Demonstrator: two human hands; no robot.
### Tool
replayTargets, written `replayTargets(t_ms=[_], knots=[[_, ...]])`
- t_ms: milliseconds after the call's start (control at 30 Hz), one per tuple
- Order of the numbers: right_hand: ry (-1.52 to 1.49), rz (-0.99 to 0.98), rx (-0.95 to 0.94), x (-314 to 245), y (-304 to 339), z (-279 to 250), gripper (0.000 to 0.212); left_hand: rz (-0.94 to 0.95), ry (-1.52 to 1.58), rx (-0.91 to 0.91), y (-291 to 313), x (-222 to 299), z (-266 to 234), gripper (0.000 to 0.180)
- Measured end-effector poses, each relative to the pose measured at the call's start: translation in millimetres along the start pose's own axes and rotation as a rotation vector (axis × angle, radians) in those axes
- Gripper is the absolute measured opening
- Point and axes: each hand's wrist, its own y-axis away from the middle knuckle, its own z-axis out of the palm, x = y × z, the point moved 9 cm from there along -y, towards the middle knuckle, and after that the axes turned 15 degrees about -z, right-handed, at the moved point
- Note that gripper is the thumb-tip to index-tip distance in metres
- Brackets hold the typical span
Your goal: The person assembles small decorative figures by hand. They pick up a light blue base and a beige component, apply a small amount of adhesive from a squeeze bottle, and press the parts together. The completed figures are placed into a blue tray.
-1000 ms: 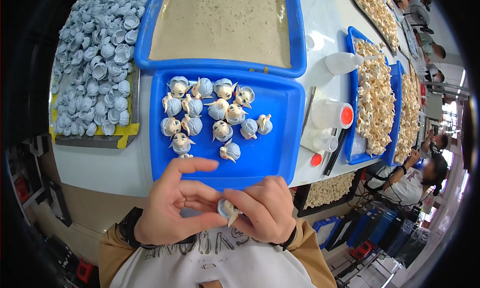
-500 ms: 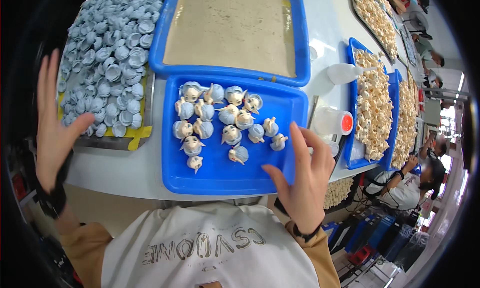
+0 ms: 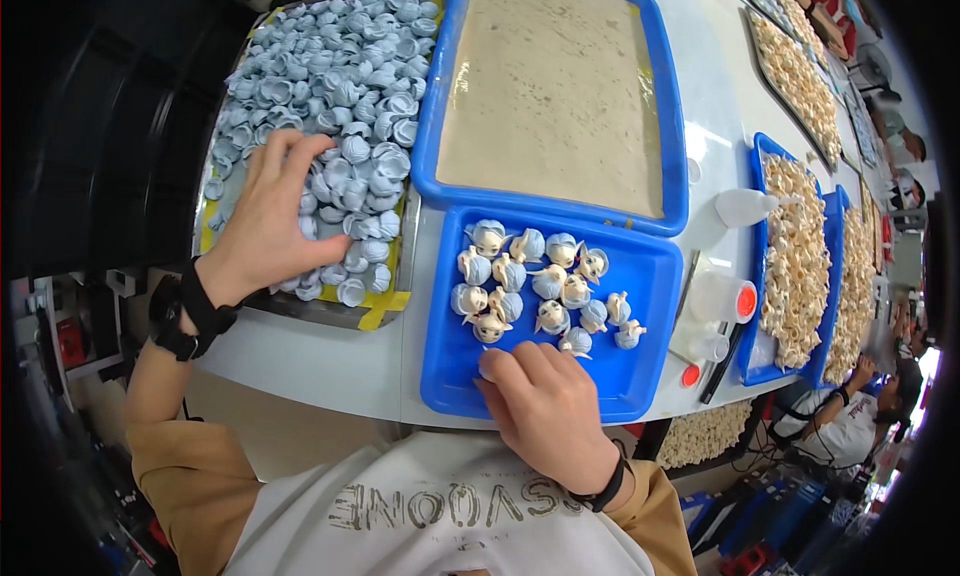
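My left hand (image 3: 265, 226) is over a metal tray (image 3: 408, 246) heaped with hollow blue-grey doll hair pieces (image 3: 345, 86). Its thumb and fingers are spread among the pieces, and nothing shows in its grasp. At the near left of a blue plastic tray (image 3: 640, 391), my right hand (image 3: 555, 411) has its fingers closed in a pinch on a small doll head (image 3: 486, 365), mostly covered by the fingers. Beyond it in the same tray sit several doll heads (image 3: 489, 328), pale with blue-grey hair and pointed ears.
Behind the blue tray lies a larger blue-rimmed tray (image 3: 560, 96) with a beige surface. To its right are a white squeeze bottle (image 3: 743, 208), a clear container (image 3: 713, 294), a black pen (image 3: 722, 364) and trays of cream-coloured parts (image 3: 795, 266). A person (image 3: 840, 416) sits far right.
My left hand has moved right, onto the hair pieces. My right hand has swung left and closed on the doll head nearest me. The view has shifted, putting the trays farther right.
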Motion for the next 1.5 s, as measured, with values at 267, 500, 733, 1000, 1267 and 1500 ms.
replayTargets(t_ms=[267,500,733,1000,1267,1500], knots=[[-0.412,0.091,0.379,11,35,-34,0.033,0.008,0.145,-0.006,-13,-6,-8,0.038],[-0.548,0.138,0.409,19,54,-30,0.03,-0.072,0.21,-0.036,-21,-18,-26,0.026],[-0.648,0.103,0.348,18,51,-26,0.03,-0.187,0.361,-0.075,-17,-24,-40,0.028],[-0.652,0.14,0.397,26,73,-49,0.028,-0.387,0.975,0.095,9,-44,-64,0.031],[-0.528,0.188,0.468,41,100,-57,0.028,-0.455,0.627,-0.05,-11,-75,-26,0.03],[-0.223,0.575,1.198,85,220,-124,0.023,-0.471,1.619,0.099,54,-15,-31,0.034]])
